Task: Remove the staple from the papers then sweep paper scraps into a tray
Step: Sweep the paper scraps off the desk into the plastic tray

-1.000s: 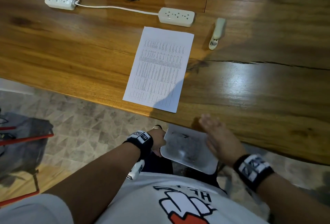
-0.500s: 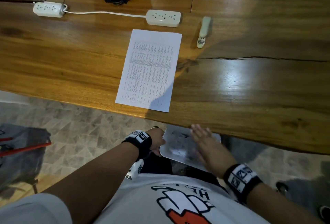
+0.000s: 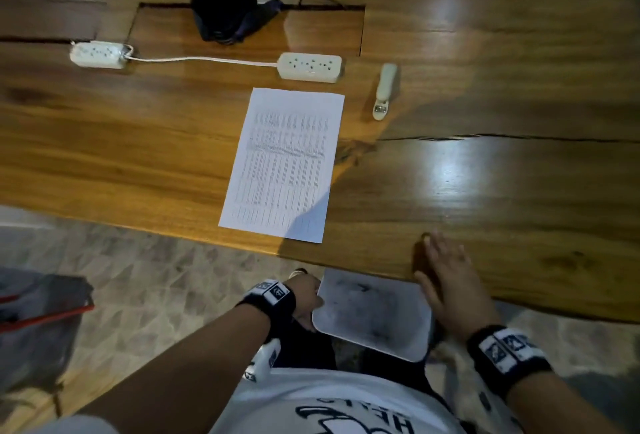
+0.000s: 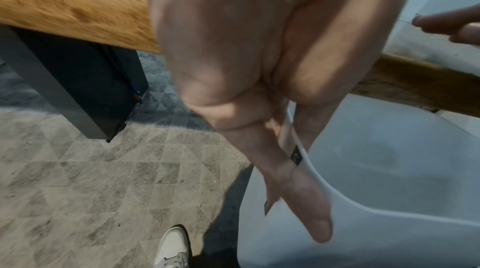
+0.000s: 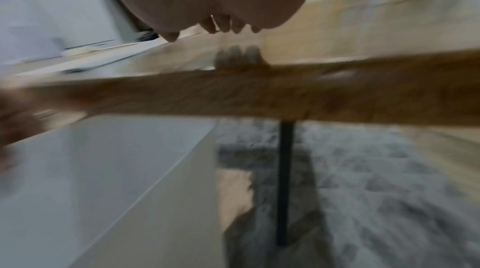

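**White tray held under the table edge, right hand flat on the wood**

Head view: A white plastic tray (image 3: 372, 316), rectangular with rounded corners and a greyish, smudged floor, is being held just below the near edge of a glossy wooden table (image 3: 485, 198). Its left rim is being gripped by the left hand (image 3: 304, 298), with the fingers curled around it. The right hand (image 3: 450, 281) is being laid flat over the table edge just beside the tray's right side, fingers straight and slightly spread, nothing being held. A printed sheet of papers (image 3: 284, 163) is lying flat on the table, well beyond the tray. A cream stapler-shaped tool (image 3: 384, 90) is resting to the right of the sheet's top corner. Two white power strips (image 3: 310, 67) joined by a cord are lying beyond the sheet. Scraps cannot be made out clearly in the tray.

Left wrist view: The tray's (image 4: 376, 170) thin, smooth rim is being pinched between the thumb (image 4: 306, 207) on the inner side and the fingers beneath. The rough, bark-like table edge (image 4: 78, 12) is running above, over a grey patterned tile floor (image 4: 78, 180).

Right wrist view: The picture is blurred. Extended fingertips (image 5: 226, 25) are being mirrored in the polished tabletop (image 5: 337, 43), with the pale tray (image 5: 103, 170) below the edge.
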